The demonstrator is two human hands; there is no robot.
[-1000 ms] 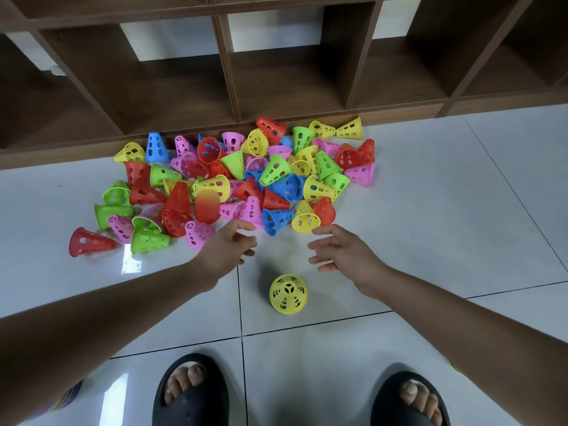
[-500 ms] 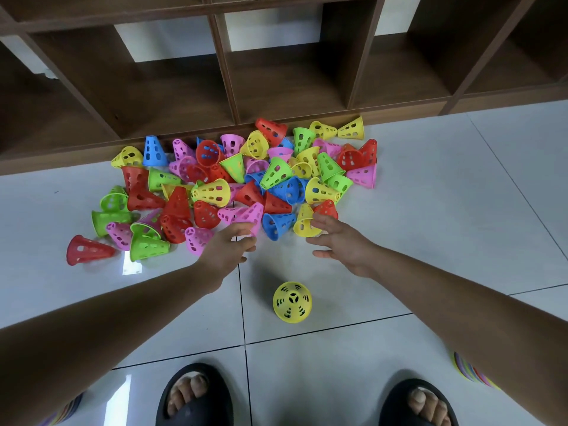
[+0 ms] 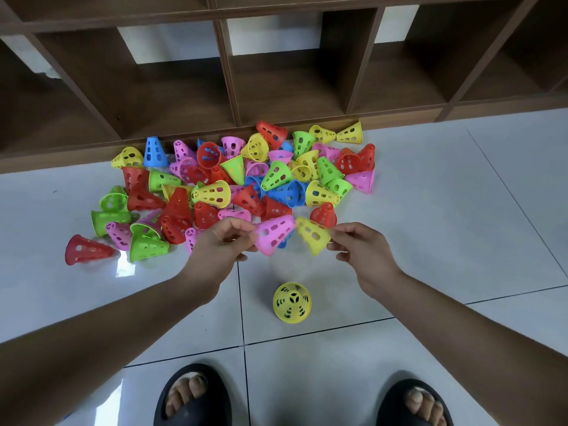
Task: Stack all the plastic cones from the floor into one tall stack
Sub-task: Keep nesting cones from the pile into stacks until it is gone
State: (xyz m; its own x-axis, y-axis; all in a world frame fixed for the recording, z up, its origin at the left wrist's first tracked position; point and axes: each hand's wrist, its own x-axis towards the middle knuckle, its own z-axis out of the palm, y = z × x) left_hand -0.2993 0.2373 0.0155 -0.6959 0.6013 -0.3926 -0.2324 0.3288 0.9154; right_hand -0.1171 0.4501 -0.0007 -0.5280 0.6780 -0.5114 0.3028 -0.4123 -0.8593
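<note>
Our left hand (image 3: 221,244) pinches a pink cone (image 3: 273,233); just right of those fingers our right hand (image 3: 362,250) pinches a yellow cone (image 3: 312,236), tips nearly touching. The pile (image 3: 212,192) lies beyond our fingertips, the upright yellow cone (image 3: 292,302) nearer us. Such thin pinches may let either slip mid-stacking.

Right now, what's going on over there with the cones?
A person stands over a pile of plastic cones on the tiled floor beside a wooden shelf unit. Their left hand pinches a pink cone and their right hand pinches a yellow cone at the pile's near edge. A lone yellow cone stands upright nearer their feet, with nothing stacked on it yet.
</note>
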